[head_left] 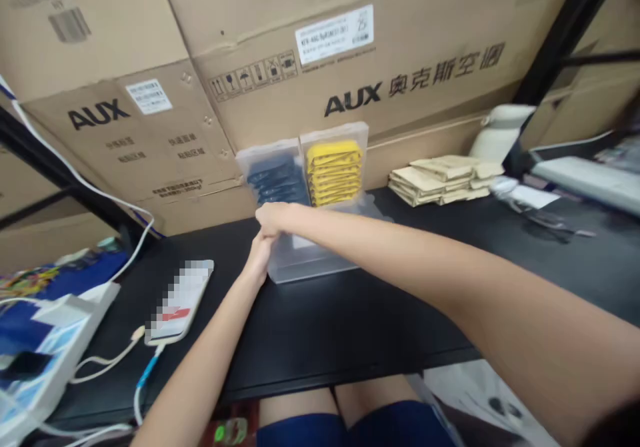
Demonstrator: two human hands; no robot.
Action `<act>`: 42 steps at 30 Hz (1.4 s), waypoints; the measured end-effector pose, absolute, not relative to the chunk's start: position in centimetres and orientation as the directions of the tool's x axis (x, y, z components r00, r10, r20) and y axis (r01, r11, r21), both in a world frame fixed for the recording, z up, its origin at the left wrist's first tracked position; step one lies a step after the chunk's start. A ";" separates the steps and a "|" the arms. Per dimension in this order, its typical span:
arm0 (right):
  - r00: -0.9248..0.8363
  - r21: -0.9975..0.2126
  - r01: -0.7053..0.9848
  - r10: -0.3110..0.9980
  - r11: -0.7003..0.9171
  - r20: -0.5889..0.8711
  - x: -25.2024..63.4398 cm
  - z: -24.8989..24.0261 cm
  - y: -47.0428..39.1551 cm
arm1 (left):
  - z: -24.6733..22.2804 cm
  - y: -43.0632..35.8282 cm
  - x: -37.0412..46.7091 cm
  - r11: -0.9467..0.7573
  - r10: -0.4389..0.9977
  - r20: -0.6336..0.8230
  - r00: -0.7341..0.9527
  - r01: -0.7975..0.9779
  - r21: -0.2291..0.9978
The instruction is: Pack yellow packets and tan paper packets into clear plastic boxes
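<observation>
Cannot tell grip of left hand (259, 255) or right hand (274, 219), both at clear plastic container (313, 272); could spill yellow packets (334, 174) by tugging unevenly.

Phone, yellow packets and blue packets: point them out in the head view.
Phone (181, 302), head view: middle of its screen.
Yellow packets (335, 175), head view: middle of the stack.
Blue packets (276, 180), head view: middle of the visible stack.

Dark blue shorts (350, 427) end above the knees; both forearms look sleeveless.
</observation>
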State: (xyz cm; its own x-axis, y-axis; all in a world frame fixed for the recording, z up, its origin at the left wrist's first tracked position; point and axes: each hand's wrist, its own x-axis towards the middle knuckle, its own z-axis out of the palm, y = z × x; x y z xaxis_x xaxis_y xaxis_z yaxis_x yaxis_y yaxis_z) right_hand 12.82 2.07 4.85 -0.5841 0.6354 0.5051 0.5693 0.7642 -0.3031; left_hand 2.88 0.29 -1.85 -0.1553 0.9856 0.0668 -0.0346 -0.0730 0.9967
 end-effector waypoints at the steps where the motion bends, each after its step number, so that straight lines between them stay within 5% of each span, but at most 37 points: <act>1: -0.619 -0.261 0.590 0.635 0.764 0.462 13.8 5.3 1.7 | -1.9 0.2 2.9 -0.070 0.988 0.063 -0.144 -0.042 0.997; 5: -0.717 -0.117 0.494 0.479 0.862 0.506 21.1 6.1 -0.1 | -1.7 -0.2 3.3 -0.019 0.994 0.012 -0.106 -0.068 0.998; 9: -0.272 -0.186 0.664 0.466 0.724 0.842 31.6 4.3 -0.2 | -1.3 -0.6 3.6 0.037 0.993 -0.042 -0.113 -0.053 0.998; 13: -0.018 -0.160 0.853 0.335 0.496 0.942 39.8 1.9 1.0 | -0.9 -0.8 3.8 0.038 0.993 -0.047 -0.109 -0.077 0.996; 17: -0.004 -0.151 0.925 0.408 0.347 0.913 43.2 -0.1 1.0 | -0.6 -1.1 3.9 0.058 0.991 -0.072 -0.115 -0.126 0.990; 27: -0.022 -0.300 0.881 0.666 0.365 0.745 45.1 -2.9 1.8 | -0.3 -1.2 4.2 0.050 0.990 -0.074 -0.122 -0.187 0.981; 42: 0.158 -0.409 0.824 0.533 0.393 0.831 43.9 -3.7 2.4 | -0.2 -1.3 4.1 0.048 0.990 -0.071 -0.120 -0.186 0.981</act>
